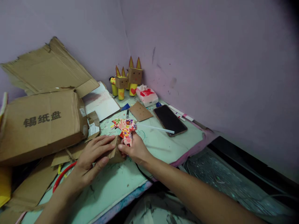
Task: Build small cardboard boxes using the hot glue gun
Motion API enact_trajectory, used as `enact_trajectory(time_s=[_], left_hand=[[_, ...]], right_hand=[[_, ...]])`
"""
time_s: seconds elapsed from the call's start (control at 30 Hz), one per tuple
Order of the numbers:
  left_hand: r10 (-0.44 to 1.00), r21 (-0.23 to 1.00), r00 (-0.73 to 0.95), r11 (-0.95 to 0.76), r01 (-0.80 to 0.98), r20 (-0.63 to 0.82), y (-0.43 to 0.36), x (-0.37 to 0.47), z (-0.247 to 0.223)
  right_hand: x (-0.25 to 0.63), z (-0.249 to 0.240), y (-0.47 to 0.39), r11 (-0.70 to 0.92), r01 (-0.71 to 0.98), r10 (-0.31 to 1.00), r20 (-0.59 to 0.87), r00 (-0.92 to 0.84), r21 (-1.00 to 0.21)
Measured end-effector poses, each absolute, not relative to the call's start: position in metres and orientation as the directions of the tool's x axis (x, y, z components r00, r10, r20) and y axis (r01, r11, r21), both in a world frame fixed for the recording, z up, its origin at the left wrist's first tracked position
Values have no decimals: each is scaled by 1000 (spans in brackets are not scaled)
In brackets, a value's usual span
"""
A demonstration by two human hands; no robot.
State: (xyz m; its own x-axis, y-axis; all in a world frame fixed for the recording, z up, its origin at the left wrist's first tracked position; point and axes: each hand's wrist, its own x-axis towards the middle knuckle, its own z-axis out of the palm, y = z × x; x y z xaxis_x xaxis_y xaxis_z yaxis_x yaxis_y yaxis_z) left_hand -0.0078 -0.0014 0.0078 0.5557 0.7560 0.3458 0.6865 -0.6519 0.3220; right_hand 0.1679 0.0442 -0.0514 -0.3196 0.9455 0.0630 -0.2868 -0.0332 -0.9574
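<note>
My right hand (133, 148) is closed round the grip of a flower-patterned hot glue gun (126, 129). Its nozzle points left, and a long translucent glue stick (155, 127) sticks out of its back end. A small brown cardboard box (117, 157) rests on the table just under the gun. My left hand (94, 157) grips this box, fingers laid over its top and thumb along the near side. The fingers hide part of the box. My right thumb lies close to the box's edge; whether it touches cannot be made out.
A large carton (46, 124) and torn cardboard stand at the left, with a red curved handle (63, 175) near my left forearm. Behind are two cardboard animal figures (135, 76), a tissue pack (147, 95), a flat cardboard piece (140, 111) and a phone (170, 119). A black cord (142, 174) hangs over the front edge.
</note>
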Motion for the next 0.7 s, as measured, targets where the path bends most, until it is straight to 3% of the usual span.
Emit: enact_trajectory(time_s=[0.7], left_hand=[[711, 316, 594, -701, 639, 377, 0, -10, 5]], right_hand=[[168, -47, 45, -82, -264, 950, 4, -311, -961]])
